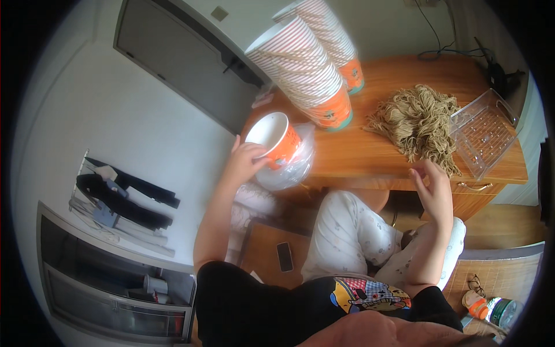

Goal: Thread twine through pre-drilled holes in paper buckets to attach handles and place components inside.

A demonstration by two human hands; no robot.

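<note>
My left hand (245, 161) is closed at the near left side of an orange and white paper tub (283, 147), its fingers against the wall. The tub tilts, its white inside showing, beside a clear plastic bag (295, 173) at the desk's left front edge. Over the front edge on the right hovers my right hand (430, 184), thumb and fingers curved but apart, with nothing visible between them. It is nearest to a heap of tan, cord-like strands (419, 121), perhaps noodles. Whether its fingertips touch the heap, I cannot tell.
Two tall stacks of nested paper tubs (312, 75) stand at the desk's back left. A clear plastic tray (485, 136) lies tilted beside the heap, over the wooden desk (370, 153). Low by my legs are a phone (284, 257), a bottle (502, 312) and glasses (476, 284).
</note>
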